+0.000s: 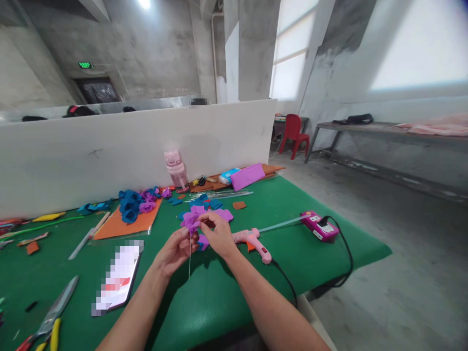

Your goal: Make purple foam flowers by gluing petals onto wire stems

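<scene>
My left hand (174,252) pinches a thin wire stem (189,261) that hangs down below a purple felt flower (191,222). My right hand (218,235) is closed on the flower's petals from the right. Both hands hover just above the green table cloth (204,302). Loose purple felt petals (224,214) lie right behind the hands, and a pink hot glue gun (254,240) lies just to the right of my right hand.
A phone (117,277) lies left of my arms, scissors (54,311) at the near left. Finished blue and purple flowers (132,204) sit on an orange sheet (122,225). A pink bottle (176,168), a power strip (319,226) with black cable, a white partition (109,146).
</scene>
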Available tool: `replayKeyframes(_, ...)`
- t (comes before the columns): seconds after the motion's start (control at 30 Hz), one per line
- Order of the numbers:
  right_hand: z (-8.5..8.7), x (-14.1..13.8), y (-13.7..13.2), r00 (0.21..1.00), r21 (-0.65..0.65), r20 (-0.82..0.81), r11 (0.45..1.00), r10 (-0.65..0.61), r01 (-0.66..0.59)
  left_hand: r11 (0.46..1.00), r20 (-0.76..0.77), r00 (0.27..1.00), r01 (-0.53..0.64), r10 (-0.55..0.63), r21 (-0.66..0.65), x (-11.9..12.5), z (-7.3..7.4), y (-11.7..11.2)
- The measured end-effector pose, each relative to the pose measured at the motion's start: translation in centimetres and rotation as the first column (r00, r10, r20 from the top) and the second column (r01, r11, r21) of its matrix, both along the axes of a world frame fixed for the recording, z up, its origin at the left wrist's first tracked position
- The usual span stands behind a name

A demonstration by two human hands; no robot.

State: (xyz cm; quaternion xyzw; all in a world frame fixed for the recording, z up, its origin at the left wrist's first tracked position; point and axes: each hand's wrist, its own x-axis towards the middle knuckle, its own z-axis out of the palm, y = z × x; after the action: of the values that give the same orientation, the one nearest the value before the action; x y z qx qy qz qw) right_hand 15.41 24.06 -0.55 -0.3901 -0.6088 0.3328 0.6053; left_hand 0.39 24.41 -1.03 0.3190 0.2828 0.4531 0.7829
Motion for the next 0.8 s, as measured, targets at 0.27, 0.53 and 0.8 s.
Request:
replayKeyframes(0.27,-0.17,-0.03,0.17,1.0,-0.041,0.005,0.999,0.008,-0.008,0.999,-0.031,0.999,0.021,-0.022,-0.038,0.14,0.36,-0.08)
replayKeyframes(0.53,0.3,0.0,-0.18,0.972,0.041,0.156,0.984,-0.177,0.172,0.998,-0.151,0.987,0.054,-0.057,-0.02,0.42,0.67,-0.16)
replayKeyframes(0.8,0.25,0.31,-0.14,0.977,0.054,0.171,0.991,-0.128,0.121,0.999,-0.2,0.979,0.044,-0.046,-0.015,0.28,0.53,0.15)
